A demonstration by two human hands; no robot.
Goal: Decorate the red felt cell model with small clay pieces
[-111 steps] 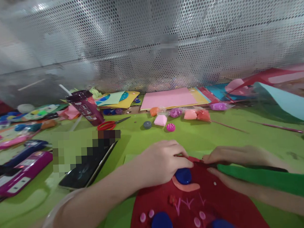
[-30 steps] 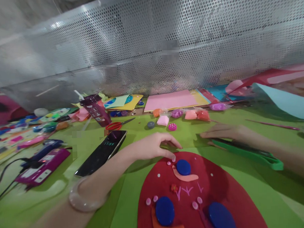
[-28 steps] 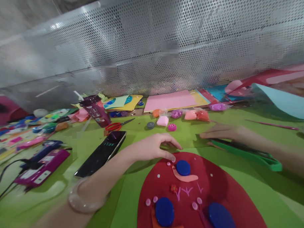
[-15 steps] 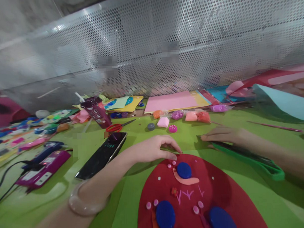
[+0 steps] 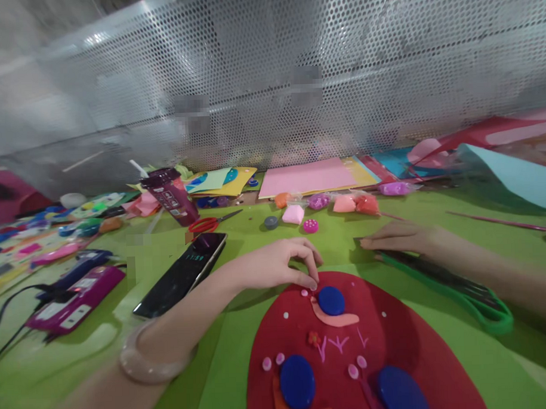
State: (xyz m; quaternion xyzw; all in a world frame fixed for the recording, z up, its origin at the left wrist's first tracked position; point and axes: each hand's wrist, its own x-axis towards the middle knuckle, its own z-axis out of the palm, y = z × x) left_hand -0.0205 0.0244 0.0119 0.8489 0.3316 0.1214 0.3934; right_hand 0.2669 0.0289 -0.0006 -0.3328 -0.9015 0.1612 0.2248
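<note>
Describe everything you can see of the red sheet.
The red sheet, rounded, perhaps felt or card, lies flat on green paper, near edge out of frame. It bears three blue discs, curved strips, pink dots, white dots, a flower and pink marks. The left hand seems to touch a dot near its far edge.

A phone lies at left, near red-handled scissors and a purple cup, with a perforated panel far behind.

Ambient light moderate, diffuse. Glare along upper left of perforated metal panel; pale sheen on left of surface. Soft shadow over red oval's right side. Frame edges stretched; panel shows pixelated patches.
</note>
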